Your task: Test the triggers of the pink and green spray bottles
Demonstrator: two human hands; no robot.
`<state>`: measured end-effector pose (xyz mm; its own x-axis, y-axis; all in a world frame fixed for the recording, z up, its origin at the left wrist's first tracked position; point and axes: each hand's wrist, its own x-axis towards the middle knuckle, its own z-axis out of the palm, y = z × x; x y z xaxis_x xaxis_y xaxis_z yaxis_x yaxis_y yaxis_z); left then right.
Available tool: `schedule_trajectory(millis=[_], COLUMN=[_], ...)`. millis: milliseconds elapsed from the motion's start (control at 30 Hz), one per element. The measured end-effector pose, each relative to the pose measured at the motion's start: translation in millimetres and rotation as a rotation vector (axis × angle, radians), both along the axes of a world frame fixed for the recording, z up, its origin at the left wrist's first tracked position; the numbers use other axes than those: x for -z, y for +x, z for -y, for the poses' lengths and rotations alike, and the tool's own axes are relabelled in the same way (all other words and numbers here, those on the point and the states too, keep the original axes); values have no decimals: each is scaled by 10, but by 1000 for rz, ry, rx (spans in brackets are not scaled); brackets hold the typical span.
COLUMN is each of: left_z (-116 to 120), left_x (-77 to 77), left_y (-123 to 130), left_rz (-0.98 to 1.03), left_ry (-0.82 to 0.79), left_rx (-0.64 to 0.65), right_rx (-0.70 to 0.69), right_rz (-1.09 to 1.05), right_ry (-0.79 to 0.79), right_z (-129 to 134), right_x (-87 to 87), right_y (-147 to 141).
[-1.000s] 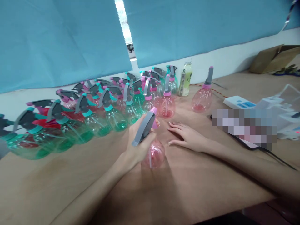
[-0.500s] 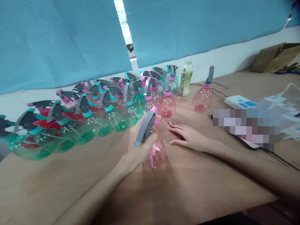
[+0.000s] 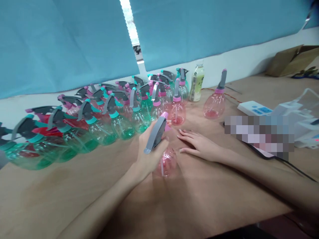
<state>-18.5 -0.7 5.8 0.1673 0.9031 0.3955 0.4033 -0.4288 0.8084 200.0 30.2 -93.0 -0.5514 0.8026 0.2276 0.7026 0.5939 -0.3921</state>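
Note:
My left hand [image 3: 147, 156] is wrapped round the neck of a pink spray bottle [image 3: 167, 163] with a grey trigger head, near the middle of the table. Its fingers are partly hidden behind the spray head. To the right of the bottle my right hand [image 3: 199, 146] lies flat on the tabletop, fingers stretched out and holding nothing. Just beyond my hands stands another pink spray bottle [image 3: 177, 112], part of a crowded group. Green spray bottles [image 3: 124, 126] with turquoise collars form the front row of that group on the left.
A single pink spray bottle [image 3: 213, 105] stands at the back right, near a drink bottle [image 3: 197, 82] with a green label. Farther right lie a white power strip [image 3: 254, 109], a blurred-out phone-like object [image 3: 259, 137] and white plugs. A cardboard box [image 3: 286, 63] sits in the far corner.
Hardly anything differs. The whole view has shifted very slightly, and my left hand keeps its hold on the pink spray bottle. My right hand stays flat.

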Motion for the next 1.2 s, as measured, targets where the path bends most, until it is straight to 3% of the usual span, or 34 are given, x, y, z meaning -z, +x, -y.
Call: schedule_trajectory(millis=[500,800,1200], left_z=[-24,-12,-28], left_x=[67,-18,-9], left_y=[-8,26,34], left_rz=[17,11,58], left_ry=[1,27,52], left_rx=[-15,-2,30], right_rx=[-5,-9,-15], right_rz=[32,64,58], right_ry=[18,11,28], right_z=[15,19,6], right_x=[-15,-49,-11], right_y=[3,4,8])
